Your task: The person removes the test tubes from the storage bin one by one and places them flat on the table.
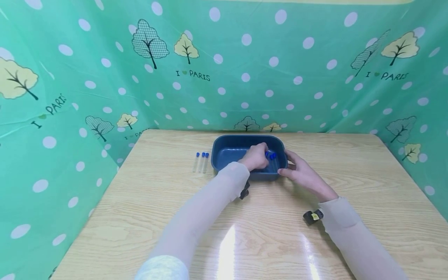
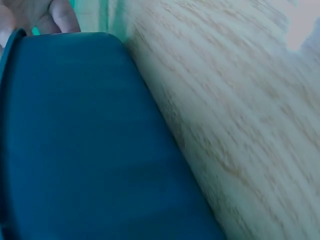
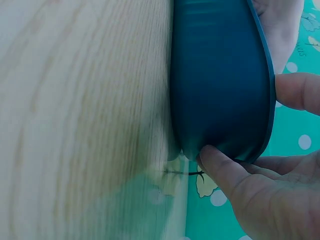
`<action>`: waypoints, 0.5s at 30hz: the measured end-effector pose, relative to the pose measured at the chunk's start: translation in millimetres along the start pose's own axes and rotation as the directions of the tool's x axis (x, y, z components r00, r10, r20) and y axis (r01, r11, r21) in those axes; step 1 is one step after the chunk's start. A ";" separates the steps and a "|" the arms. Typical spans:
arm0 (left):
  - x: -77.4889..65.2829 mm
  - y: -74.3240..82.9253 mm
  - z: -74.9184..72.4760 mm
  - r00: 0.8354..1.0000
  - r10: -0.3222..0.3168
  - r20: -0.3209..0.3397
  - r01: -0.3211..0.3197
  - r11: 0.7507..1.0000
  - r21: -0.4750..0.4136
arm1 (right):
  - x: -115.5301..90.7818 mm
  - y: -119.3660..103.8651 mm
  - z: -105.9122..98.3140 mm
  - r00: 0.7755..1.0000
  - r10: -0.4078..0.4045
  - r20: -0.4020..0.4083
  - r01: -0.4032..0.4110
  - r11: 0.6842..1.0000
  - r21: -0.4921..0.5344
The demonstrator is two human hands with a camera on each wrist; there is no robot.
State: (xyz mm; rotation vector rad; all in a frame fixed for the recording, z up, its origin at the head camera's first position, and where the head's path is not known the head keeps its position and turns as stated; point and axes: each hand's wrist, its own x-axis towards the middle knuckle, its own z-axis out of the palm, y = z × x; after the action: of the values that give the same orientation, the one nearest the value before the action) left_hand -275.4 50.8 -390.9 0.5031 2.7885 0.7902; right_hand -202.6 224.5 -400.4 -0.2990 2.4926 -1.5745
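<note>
A dark blue plastic basin (image 1: pixel 231 140) stands on the table; its outer wall (image 2: pixel 90 125) fills much of the left wrist view. My left hand (image 1: pixel 254 156) reaches down inside it, fingers bent, beside several test tubes (image 1: pixel 274 161) with blue caps. The left fingertips are hidden, so whether they pinch a tube does not show. My right hand (image 1: pixel 302 175) grips the basin's right end; in the right wrist view its thumb and fingers (image 3: pixel 225 172) press that wall and rim. Left of the basin, three clear test tubes (image 1: pixel 200 163) with blue caps lie side by side.
The wooden table (image 1: pixel 150 210) reaches back to a green curtain (image 1: pixel 245 70) printed with dots and trees. Small black wrist devices (image 1: pixel 312 216) sit under both wrists, close to the tabletop.
</note>
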 end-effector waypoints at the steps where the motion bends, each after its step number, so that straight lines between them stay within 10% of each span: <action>1: -0.3 -0.7 -0.8 1.000 0.010 -0.001 -0.010 1.000 -0.011 | -0.2 -0.3 0.0 1.000 0.001 0.000 -0.001 1.000 -0.001; 15: -13.9 2.6 -16.3 0.999 0.052 0.005 -0.052 0.995 -0.083 | -2.2 -2.9 -0.8 1.000 0.015 0.002 -0.015 1.000 -0.013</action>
State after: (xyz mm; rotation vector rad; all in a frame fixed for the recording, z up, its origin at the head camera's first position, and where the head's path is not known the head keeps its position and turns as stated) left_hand -266.4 40.1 -374.5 0.5644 2.7325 0.9093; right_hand -200.4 224.5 -397.3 -0.2835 2.4985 -1.5520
